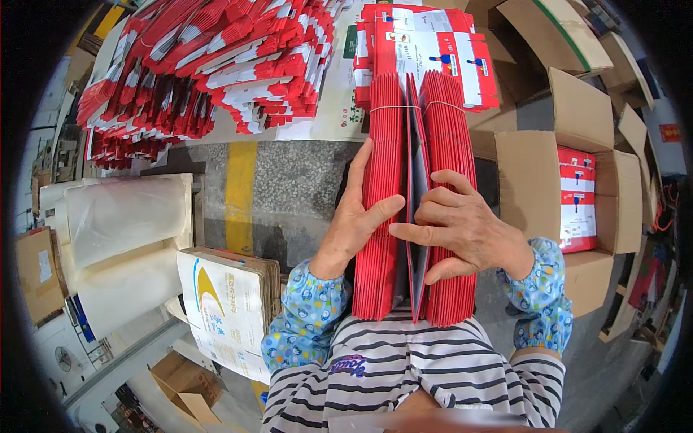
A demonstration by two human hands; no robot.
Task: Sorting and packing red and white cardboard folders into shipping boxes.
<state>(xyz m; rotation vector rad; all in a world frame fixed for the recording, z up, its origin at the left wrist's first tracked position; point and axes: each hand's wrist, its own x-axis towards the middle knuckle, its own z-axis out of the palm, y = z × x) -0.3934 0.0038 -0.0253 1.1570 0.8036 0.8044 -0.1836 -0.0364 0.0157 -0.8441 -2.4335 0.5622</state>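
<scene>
Two bundles of red folded cardboard, pleated edges up, stand side by side in front of my body. A thin band [393,108] crosses the left bundle [381,267], and another crosses the right bundle [451,303]. Between them stands a thin flat sheet with a dark grey face [416,180]. My left hand [361,224] clasps the left bundle's outer side, forefinger stretched along it and thumb over its top. Across the top of the right bundle lies my right hand [462,227], fingers apart and partly bent; one finger reaches over the gap to the left bundle.
A table ahead carries a big heap of red-and-white folded cardboard [253,65] and flat printed packs [433,43]. To the right, an open cardboard box [530,180] holds red-and-white packs [577,202]. At left are a white printed stack [224,303] and plastic-covered material [126,216].
</scene>
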